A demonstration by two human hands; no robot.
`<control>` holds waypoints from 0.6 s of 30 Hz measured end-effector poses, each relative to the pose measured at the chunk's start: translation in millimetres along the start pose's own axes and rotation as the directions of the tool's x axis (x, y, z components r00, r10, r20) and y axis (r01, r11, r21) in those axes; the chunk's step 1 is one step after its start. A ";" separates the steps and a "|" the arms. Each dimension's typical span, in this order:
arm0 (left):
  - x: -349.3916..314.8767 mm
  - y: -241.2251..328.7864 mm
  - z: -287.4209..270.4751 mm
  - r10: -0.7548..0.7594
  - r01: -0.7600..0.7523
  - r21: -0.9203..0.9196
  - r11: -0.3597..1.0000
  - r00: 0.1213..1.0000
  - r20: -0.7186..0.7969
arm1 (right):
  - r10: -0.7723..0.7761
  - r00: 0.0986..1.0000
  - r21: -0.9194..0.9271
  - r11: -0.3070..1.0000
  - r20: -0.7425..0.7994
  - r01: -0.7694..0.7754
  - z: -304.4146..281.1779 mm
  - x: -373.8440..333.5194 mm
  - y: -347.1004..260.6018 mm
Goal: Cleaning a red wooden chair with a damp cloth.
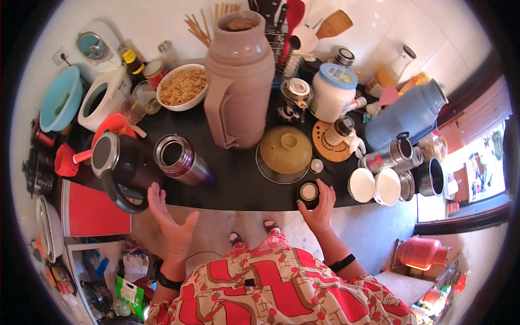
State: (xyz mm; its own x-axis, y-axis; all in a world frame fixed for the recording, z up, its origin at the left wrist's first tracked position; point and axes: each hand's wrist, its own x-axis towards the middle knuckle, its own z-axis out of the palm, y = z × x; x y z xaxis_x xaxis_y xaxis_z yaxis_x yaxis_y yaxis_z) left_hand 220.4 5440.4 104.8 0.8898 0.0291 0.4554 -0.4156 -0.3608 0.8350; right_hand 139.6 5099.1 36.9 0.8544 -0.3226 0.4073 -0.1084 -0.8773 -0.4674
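The left hand (173, 223) is held up with its palm and fingers apart, gripping nothing, over the near edge of the black bench (233, 181). Its fingertips are just beside the handle of the dark kettle (136, 168), at about ten o'clock from the hand, while the purple metal flask (190, 167), open at its mouth, stands at twelve. The right hand (319, 208) curves about a dark cap (309, 192) with a pale centre, on the bench near its front edge; thumb and fingers flank the cap, but I cannot tell whether they clamp on it. From the cap, the tan lid (284, 154) lies at eleven o'clock, the round wooden board (325, 151) at one, the blue jug (403, 119) at two and two white bowls (361, 185) at three. From the flask, the flakes bowl (184, 100) sits at twelve and the tall pinkish jug (244, 81) at one.
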 end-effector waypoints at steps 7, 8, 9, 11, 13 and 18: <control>-12.7 1.7 -11.1 -0.016 0.015 -0.030 0.999 0.999 -0.039 | 0.047 0.999 0.058 0.997 -0.001 -0.047 2.2 1.7 0.3; -13.8 -0.4 -13.2 -0.019 0.018 -0.024 1.000 0.999 -0.049 | 0.037 0.999 0.063 0.997 0.004 -0.038 0.5 3.3 -5.6; -15.1 -2.4 -14.9 -0.020 0.019 -0.025 1.000 0.998 -0.060 | 0.012 0.998 0.028 1.000 -0.056 -0.010 -4.4 4.9 -13.9; -13.3 -4.3 -16.3 -0.022 0.020 -0.017 1.000 0.996 -0.085 | -0.028 0.990 0.003 1.000 -0.136 0.028 -16.3 12.1 -39.8; -7.3 -2.5 -15.3 -0.116 0.118 0.066 0.991 0.993 -0.026 | -0.099 0.992 0.153 0.982 -0.071 0.109 -15.5 32.4 -66.0; 20.1 -5.7 2.1 -0.172 0.166 0.116 0.979 0.984 0.041 | -0.251 0.968 0.537 0.816 -0.004 0.214 22.4 109.9 -152.3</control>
State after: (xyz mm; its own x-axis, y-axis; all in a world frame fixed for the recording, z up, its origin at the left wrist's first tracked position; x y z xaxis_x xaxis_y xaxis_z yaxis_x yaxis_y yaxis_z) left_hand 241.0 5441.1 108.6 0.9550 0.0524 0.2920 -0.2371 -0.4567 0.8574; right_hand 261.4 5205.2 135.2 0.8524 -0.0932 0.5146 0.3671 -0.5941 -0.7157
